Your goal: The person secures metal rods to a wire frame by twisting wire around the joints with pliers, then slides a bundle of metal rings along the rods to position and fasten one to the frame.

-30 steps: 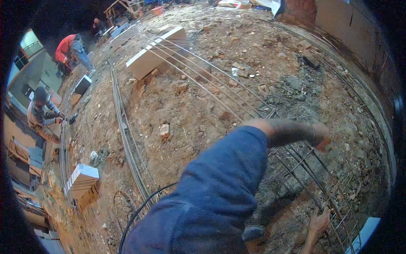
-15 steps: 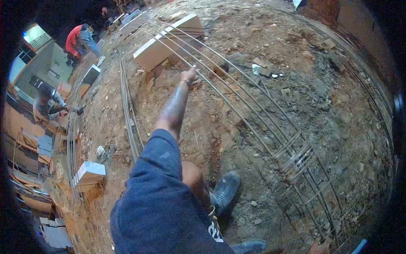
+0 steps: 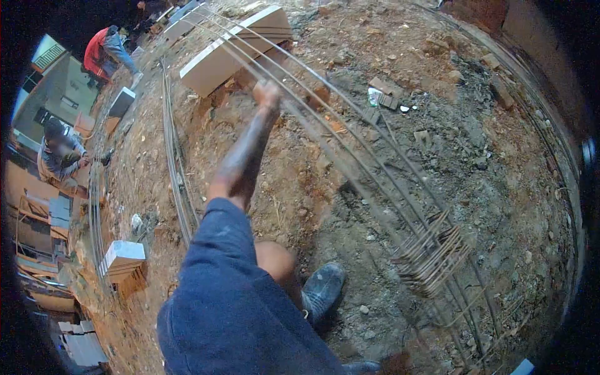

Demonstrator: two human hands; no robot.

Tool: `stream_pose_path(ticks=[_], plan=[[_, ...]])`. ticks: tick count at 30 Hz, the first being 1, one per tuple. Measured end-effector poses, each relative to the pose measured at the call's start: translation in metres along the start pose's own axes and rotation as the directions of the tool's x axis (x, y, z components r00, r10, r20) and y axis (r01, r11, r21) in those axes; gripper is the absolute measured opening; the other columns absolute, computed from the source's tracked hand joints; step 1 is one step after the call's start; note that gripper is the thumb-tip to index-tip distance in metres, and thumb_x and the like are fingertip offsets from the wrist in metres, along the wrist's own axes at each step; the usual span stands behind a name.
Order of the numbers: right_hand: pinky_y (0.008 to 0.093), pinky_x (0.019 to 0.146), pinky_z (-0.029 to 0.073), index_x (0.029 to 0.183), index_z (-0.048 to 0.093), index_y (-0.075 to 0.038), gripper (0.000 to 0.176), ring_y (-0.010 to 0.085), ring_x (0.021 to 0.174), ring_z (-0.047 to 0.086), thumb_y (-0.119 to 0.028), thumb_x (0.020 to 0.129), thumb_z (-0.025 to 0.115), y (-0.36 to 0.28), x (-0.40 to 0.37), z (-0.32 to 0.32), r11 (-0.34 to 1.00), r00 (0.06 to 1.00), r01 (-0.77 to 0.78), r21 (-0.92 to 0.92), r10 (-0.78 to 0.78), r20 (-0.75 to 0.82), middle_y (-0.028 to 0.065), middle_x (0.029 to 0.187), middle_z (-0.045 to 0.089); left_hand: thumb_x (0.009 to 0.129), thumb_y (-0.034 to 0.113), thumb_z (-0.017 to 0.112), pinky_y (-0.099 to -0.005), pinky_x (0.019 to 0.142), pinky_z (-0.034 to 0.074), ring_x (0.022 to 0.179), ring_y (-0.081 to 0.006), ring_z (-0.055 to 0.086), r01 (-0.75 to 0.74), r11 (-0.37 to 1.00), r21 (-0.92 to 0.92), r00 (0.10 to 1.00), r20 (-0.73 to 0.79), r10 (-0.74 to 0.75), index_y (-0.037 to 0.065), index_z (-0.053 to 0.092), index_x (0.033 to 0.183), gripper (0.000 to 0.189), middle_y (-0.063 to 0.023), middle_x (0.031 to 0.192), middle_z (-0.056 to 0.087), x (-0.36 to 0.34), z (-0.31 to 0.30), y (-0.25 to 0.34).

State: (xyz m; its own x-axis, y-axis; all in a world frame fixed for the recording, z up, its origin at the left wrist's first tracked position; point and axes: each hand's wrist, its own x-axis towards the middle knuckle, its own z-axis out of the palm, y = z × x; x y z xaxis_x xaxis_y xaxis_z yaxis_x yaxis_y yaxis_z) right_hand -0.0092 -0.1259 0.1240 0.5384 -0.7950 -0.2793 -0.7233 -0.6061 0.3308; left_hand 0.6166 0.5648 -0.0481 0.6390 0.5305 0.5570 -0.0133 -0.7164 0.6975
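My left hand (image 3: 267,95), arm stretched forward, is closed around the nearest of several long steel reinforcing bars (image 3: 369,153); motion blurs both hand and bar. A bunched stack of square wire stirrups (image 3: 432,257) surrounds the bars toward their near end, at lower right. Beyond my left hand, the bars rest across a large pale block (image 3: 234,47). At the bottom edge, what appears to be my right hand (image 3: 395,362) is a dark, blurred patch beside my boot; its fingers cannot be made out.
Another bundle of bars (image 3: 172,150) lies on the rough dirt to the left. A smaller white block (image 3: 123,258) supports more bars, where a person (image 3: 60,156) crouches. Someone in red (image 3: 103,56) bends over farther back. Broken bricks (image 3: 384,94) lie at right.
My left hand has shifted slightly left with the nearest bar, which now blurs. The stirrup stack looks tilted and more spread. My right hand has left the bars' near end, moving left.
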Motion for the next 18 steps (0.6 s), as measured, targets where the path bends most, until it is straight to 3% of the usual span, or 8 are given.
stream_pose_path(ticks=[3, 4, 6, 7, 8, 9, 12, 18], plan=[[0.0477, 0.093, 0.035, 0.122, 0.046, -0.006, 0.051, 0.0348, 0.110, 0.048, -0.037, 0.082, 0.052, 0.013, 0.004, 0.046, 1.000, 1.000, 0.015, 0.003, -0.015, 0.020, 0.0197, 0.122, 0.048, 0.075, 0.022, 0.054, -0.0374, 0.051, 0.045, 0.057, -0.0256, 0.060, 0.309, 0.933, -0.185, 0.951, 0.091, -0.297, -0.006, 0.060, 0.075, 0.029, -0.0169, 0.062, 0.058, -0.024, -0.053, 0.046], [0.0479, 0.094, 0.035, 0.120, 0.047, -0.006, 0.049, 0.0343, 0.110, 0.047, -0.037, 0.083, 0.050, 0.033, 0.011, 0.083, 0.999, 0.998, 0.028, 0.034, -0.026, -0.058, 0.0198, 0.123, 0.047, 0.075, 0.021, 0.054, -0.0373, 0.050, 0.046, 0.056, -0.0259, 0.060, 0.346, 0.938, 0.007, 0.918, 0.205, -0.340, -0.006, 0.060, 0.073, 0.028, -0.0161, 0.063, 0.059, -0.020, -0.054, 0.044], [0.0463, 0.094, 0.036, 0.121, 0.048, -0.005, 0.051, 0.0327, 0.113, 0.045, -0.041, 0.084, 0.048, 0.151, 0.088, 0.250, 0.898, 0.962, 0.268, -0.348, -0.233, 0.140, 0.0194, 0.127, 0.043, 0.074, 0.025, 0.055, -0.0386, 0.059, 0.050, 0.065, -0.0285, 0.062, 0.436, 0.870, 0.230, 0.791, 0.363, -0.493, -0.007, 0.062, 0.074, 0.033, -0.0179, 0.073, 0.062, -0.037, -0.082, 0.105], [0.0455, 0.094, 0.037, 0.122, 0.048, -0.005, 0.052, 0.0318, 0.115, 0.044, -0.043, 0.085, 0.048, 0.204, 0.124, 0.326, 0.777, 0.915, 0.403, -0.483, -0.329, 0.234, 0.0192, 0.130, 0.041, 0.074, 0.028, 0.054, -0.0391, 0.067, 0.049, 0.073, -0.0304, 0.062, 0.180, 0.862, 0.475, 0.964, 0.090, -0.251, -0.007, 0.063, 0.079, 0.036, -0.0202, 0.080, 0.063, -0.045, -0.074, 0.108], [0.0444, 0.095, 0.036, 0.121, 0.048, -0.006, 0.052, 0.0311, 0.115, 0.045, -0.043, 0.085, 0.047, 0.175, 0.106, 0.287, 0.777, 0.940, 0.341, -0.529, -0.290, 0.179, 0.0186, 0.129, 0.042, 0.074, 0.030, 0.054, -0.0397, 0.075, 0.049, 0.082, -0.0324, 0.062, -0.003, 0.691, 0.723, 0.989, -0.100, 0.109, -0.007, 0.064, 0.083, 0.040, -0.0224, 0.087, 0.063, -0.047, -0.067, 0.109], [0.0433, 0.095, 0.036, 0.121, 0.049, -0.006, 0.052, 0.0304, 0.115, 0.045, -0.043, 0.086, 0.047, 0.124, 0.076, 0.221, 0.775, 0.961, 0.274, -0.570, -0.250, 0.122, 0.0181, 0.129, 0.043, 0.074, 0.030, 0.054, -0.0397, 0.075, 0.049, 0.082, -0.0324, 0.062, -0.002, 0.692, 0.722, 0.989, -0.100, 0.107, -0.007, 0.064, 0.083, 0.040, -0.0224, 0.087, 0.063, -0.042, -0.069, 0.121], [0.0422, 0.096, 0.035, 0.120, 0.050, -0.006, 0.051, 0.0299, 0.115, 0.045, -0.043, 0.085, 0.048, 0.042, 0.036, 0.105, 0.958, 0.990, 0.112, -0.266, -0.131, -0.058, 0.0177, 0.128, 0.044, 0.074, 0.030, 0.053, -0.0372, 0.084, 0.045, 0.098, -0.0331, 0.058, 0.175, 0.810, 0.560, 0.864, 0.307, -0.400, -0.001, 0.065, 0.094, 0.039, -0.0243, 0.103, 0.059, -0.016, -0.069, 0.146], [0.0421, 0.097, 0.035, 0.120, 0.050, -0.004, 0.051, 0.0308, 0.116, 0.044, -0.041, 0.084, 0.050, 0.013, 0.043, 0.081, 0.993, 0.989, 0.076, -0.089, -0.086, -0.124, 0.0184, 0.127, 0.045, 0.073, 0.038, 0.054, -0.0378, 0.075, 0.047, 0.090, -0.0323, 0.061, -0.105, 0.781, 0.616, 0.791, 0.528, -0.310, -0.003, 0.063, 0.089, 0.045, -0.0216, 0.093, 0.063, 0.013, -0.037, 0.149]])
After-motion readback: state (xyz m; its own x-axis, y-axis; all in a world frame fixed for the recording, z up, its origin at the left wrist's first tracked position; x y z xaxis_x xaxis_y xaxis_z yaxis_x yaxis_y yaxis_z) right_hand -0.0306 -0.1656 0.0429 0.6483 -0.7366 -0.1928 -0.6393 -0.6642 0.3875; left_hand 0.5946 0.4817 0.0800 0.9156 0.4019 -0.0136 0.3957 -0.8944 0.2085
